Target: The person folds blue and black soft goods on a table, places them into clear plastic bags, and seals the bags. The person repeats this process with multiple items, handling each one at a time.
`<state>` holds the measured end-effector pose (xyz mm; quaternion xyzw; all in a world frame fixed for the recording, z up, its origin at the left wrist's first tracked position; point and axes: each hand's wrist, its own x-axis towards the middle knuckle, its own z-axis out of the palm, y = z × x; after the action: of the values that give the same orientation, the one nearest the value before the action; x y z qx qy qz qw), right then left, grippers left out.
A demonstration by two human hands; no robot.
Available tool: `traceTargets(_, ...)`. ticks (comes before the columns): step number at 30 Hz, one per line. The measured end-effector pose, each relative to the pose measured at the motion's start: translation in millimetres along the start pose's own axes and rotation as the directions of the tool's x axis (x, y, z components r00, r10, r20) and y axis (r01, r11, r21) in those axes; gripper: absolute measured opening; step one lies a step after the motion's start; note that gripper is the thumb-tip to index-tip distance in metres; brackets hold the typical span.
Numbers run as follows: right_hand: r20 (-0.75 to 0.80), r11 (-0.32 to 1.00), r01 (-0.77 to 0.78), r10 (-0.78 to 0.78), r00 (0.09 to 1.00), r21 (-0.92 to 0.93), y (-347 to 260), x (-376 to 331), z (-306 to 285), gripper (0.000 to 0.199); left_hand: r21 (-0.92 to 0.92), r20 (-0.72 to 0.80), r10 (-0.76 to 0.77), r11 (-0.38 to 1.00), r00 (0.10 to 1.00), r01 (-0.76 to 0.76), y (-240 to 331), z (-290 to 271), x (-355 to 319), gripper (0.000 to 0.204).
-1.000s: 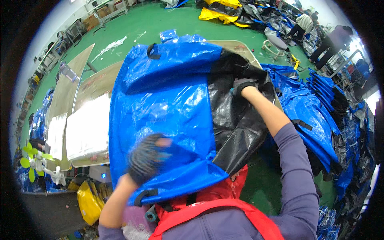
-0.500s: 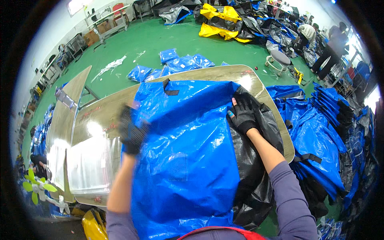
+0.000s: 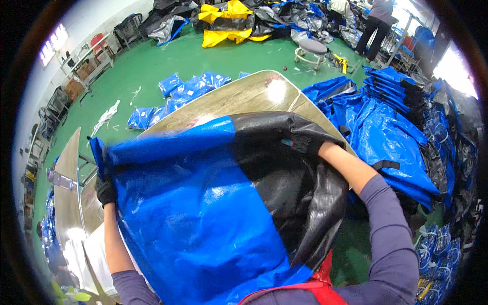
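Note:
A large blue and black tarpaulin sheet (image 3: 193, 203) spreads over the table and down toward my body, its far edge raised and folded over. At its left edge, my left hand (image 3: 105, 190), in a black glove, is closed round the blue material. Toward the far right, my right hand (image 3: 307, 144) grips the black part near the fold. Black material covers some of its fingers; a bit of blue shows at a fingertip. The sheet bulges and wrinkles between both hands.
The wood-patterned table (image 3: 254, 91) shows beyond the sheet. Blue plastic-wrapped packets (image 3: 188, 90) lie on the green floor past it. Folded blue tarpaulins (image 3: 386, 132) are piled at the right. A round stool (image 3: 312, 47) and a person (image 3: 376, 25) are farther off. A clear bottle (image 3: 60, 179) sits left.
My left hand has moved left and down and now grips the sheet's edge. My right hand, earlier flat on the black part, now holds it. The far edge has lifted and the black part spread out.

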<state>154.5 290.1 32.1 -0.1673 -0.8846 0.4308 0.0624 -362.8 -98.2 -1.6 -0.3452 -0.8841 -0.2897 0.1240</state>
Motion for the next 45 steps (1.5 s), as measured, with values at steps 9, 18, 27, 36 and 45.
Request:
traceTargets(9, -0.093, 0.642, 0.371, -0.569, 0.817, -0.671, -42, -25, 21, 0.023, 0.195, -0.125, 0.265, 0.951, 0.956, -0.238, 151, 28, -82, 0.072)
traceTargets(18, -0.104, 0.538, 0.176, -0.449, 0.888, -0.824, -136, 35, 0, 0.032, -0.222, 0.253, 0.835, 0.542, 0.489, -0.811, 297, 98, -135, 0.067)
traceTargets(27, 0.209, 0.494, 0.427, -0.436, 0.875, -0.757, -26, -96, 69, 0.041, 0.312, 0.663, -0.001, 0.909, 0.749, -0.275, 9, -97, -143, 0.048)
traceTargets(36, 0.292, 0.492, 0.283, -0.059, 0.955, -0.824, -91, -52, 29, 0.067, 0.244, 0.773, 0.015, 0.916, 0.634, -0.319, 130, -99, -147, 0.066)
traceTargets(45, -0.036, 0.521, 0.087, -0.222, 0.974, -0.849, 9, -38, 35, 0.064, 0.272, 0.692, 0.245, 0.783, 0.679, -0.559, 217, -24, -146, 0.072)
